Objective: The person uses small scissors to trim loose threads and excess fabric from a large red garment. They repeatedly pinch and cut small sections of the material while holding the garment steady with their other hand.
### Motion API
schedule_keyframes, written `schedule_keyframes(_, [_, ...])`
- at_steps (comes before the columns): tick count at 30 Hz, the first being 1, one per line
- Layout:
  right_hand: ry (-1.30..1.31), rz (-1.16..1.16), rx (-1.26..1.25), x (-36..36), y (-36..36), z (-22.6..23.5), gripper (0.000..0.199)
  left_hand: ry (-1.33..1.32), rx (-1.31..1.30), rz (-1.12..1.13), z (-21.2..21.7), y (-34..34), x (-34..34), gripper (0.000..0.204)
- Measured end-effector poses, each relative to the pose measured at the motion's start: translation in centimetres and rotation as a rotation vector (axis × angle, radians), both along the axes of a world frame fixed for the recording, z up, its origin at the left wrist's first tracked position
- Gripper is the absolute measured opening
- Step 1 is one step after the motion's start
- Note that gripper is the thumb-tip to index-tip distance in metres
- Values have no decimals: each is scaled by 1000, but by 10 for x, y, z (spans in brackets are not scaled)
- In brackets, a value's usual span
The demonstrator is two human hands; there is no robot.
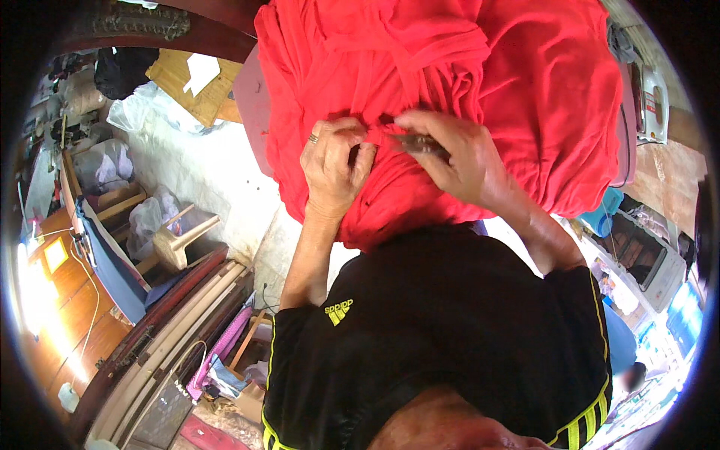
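Note:
A large heap of bright red cloth (pixel 555 97) spreads in front of me and hangs down toward my lap. My left hand (pixel 337 165), with a ring on one finger, is closed in a pinch on a bit of this cloth. Just to its right, my right hand (pixel 454 157) is curled around small metal snips (pixel 421 144), whose tip points left toward the pinched cloth. Motion smears the snips and the right fingertips, so their blades do not show clearly. The two hands are close together but apart.
A mauve surface (pixel 253 105) shows under the cloth's left edge. At left lie a wooden board (pixel 186 86), clear plastic bags (pixel 146 109) and a wooden stool (pixel 174 244). Long wooden planks (pixel 176 330) lean at lower left. A blue container (pixel 601 214) stands at right.

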State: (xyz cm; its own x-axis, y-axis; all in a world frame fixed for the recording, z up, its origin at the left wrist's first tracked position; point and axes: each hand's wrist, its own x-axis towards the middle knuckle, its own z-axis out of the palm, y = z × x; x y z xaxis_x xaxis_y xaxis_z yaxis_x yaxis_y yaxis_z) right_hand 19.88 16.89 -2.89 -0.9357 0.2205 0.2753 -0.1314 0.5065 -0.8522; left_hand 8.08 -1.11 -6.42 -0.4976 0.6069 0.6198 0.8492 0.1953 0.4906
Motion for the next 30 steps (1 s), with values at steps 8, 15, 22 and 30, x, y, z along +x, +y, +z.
schedule_keyframes(8, [-3,121,72,-19,5,-4,13,-64,122,1,-5,4,9,32])
schedule_keyframes(15, [6,145,-104,-19,11,1,9,-202,61,-9,18,5,21,24])
schedule_keyframes(22, [-95,242,-185,-24,16,0,13,-267,-40,59,21,4,28,26])
schedule_keyframes(30, [-81,268,-375,-36,28,8,18,-493,10,67,21,3,32,8])
